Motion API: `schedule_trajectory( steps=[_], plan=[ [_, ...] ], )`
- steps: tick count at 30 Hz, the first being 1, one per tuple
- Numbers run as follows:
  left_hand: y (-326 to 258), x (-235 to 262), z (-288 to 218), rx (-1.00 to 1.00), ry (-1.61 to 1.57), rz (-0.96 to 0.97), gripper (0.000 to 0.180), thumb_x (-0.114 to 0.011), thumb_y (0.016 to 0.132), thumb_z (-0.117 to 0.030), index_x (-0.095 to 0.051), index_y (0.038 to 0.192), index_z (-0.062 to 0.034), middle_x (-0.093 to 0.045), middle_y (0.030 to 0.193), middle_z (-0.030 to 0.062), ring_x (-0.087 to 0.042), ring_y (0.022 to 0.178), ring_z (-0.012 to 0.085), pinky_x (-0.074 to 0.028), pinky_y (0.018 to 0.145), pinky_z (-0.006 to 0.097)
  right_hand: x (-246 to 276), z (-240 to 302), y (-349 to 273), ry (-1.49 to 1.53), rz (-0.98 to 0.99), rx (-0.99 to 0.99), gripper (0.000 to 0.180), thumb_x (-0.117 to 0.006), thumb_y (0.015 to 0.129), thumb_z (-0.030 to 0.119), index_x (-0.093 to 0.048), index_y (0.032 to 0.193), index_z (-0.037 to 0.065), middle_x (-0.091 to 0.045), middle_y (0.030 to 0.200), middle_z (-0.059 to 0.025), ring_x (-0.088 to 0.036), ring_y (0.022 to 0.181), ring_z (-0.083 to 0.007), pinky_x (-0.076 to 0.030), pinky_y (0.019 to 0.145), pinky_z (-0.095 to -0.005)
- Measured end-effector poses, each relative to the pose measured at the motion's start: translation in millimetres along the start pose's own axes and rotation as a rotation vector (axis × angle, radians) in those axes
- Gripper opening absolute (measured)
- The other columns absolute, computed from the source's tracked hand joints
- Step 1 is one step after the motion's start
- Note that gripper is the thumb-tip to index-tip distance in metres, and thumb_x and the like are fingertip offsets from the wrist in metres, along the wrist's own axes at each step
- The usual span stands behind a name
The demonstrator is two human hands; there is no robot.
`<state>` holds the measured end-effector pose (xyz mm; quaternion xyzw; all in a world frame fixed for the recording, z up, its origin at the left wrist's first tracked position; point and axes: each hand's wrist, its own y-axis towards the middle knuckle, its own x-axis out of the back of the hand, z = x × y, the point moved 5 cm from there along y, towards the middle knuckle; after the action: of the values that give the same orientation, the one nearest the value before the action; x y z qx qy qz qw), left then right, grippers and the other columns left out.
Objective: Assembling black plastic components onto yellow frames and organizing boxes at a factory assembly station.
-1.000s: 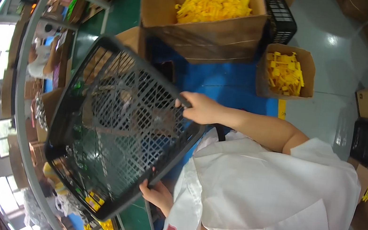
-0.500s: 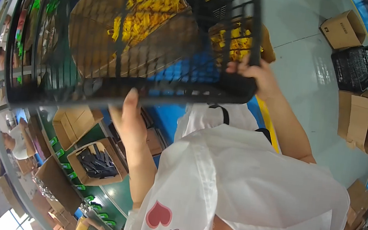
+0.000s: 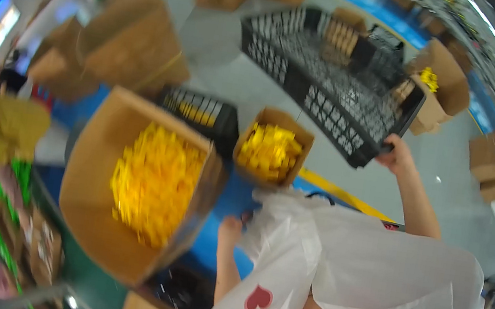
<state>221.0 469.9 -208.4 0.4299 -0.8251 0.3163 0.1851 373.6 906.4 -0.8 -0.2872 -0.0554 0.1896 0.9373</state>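
An empty black lattice crate [image 3: 334,91] hangs tilted over the grey floor, up and to the right. My right hand [image 3: 396,156] is stretched out and grips the crate's near corner rim. My left hand [image 3: 230,228] hangs low beside my white apron with nothing in it, blurred, close to a large cardboard box [image 3: 94,151] full of yellow pieces. A smaller cardboard box [image 3: 244,144] of yellow pieces stands just beyond it.
A second black crate [image 3: 202,112] with yellow pieces sits behind the large box. Stacked cardboard boxes [image 3: 128,53] stand at the back left, more boxes [image 3: 489,162] at the right. A person in a yellow top [image 3: 8,125] is at the left. A yellow floor line [image 3: 344,191] runs by my feet.
The crate was held up in both hands; it has swung out to the right and only my right hand holds it. My left hand has let go and dropped.
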Motion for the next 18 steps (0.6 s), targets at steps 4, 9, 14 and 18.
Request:
schedule_trajectory(
  steps=[4, 9, 14, 18],
  plan=[
    [44, -16, -22, -0.073, 0.039, 0.177, 0.032, -0.052, 0.070, -0.024, -0.057, 0.086, 0.0039, -0.057, 0.085, 0.0230, -0.054, 0.082, 0.0361, -0.043, 0.072, 0.038, 70, -33, 6, 0.056, -0.322, -0.109, 0.021, -0.055, 0.065, 0.022, -0.039, 0.065, 0.009, -0.032, 0.049, -0.0059, -0.038, 0.044, -0.0204, -0.045, 0.058, -0.0438],
    [92, -11, -60, -0.023, -0.158, 0.233, 0.034, -0.052, 0.070, -0.020, -0.056, 0.093, 0.0033, -0.061, 0.081, 0.0155, -0.060, 0.077, 0.0209, -0.045, 0.068, 0.028, 153, -119, 38, 0.294, -0.380, -0.296, 0.024, -0.054, 0.063, 0.024, -0.040, 0.077, 0.011, -0.042, 0.065, -0.0118, -0.045, 0.056, -0.0282, -0.042, 0.059, -0.0474],
    [117, -22, -75, 0.248, -0.025, 0.307, 0.030, -0.051, 0.073, -0.018, -0.057, 0.094, 0.0025, -0.061, 0.083, 0.0132, -0.060, 0.070, 0.0201, -0.047, 0.060, 0.027, 168, -177, 63, 0.607, -0.531, -0.334, 0.028, -0.052, 0.064, 0.027, -0.041, 0.085, 0.012, -0.045, 0.083, -0.0154, -0.045, 0.072, -0.0298, -0.036, 0.062, -0.0467],
    [130, -43, -110, 0.238, -0.168, 0.293, 0.026, -0.049, 0.075, -0.014, -0.056, 0.095, 0.0001, -0.061, 0.081, 0.0107, -0.059, 0.066, 0.0176, -0.046, 0.054, 0.026, 163, -159, 71, 0.784, -0.415, -0.472, 0.026, -0.052, 0.063, 0.022, -0.041, 0.084, 0.012, -0.048, 0.089, -0.0118, -0.049, 0.084, -0.0279, -0.037, 0.072, -0.0422]
  ],
)
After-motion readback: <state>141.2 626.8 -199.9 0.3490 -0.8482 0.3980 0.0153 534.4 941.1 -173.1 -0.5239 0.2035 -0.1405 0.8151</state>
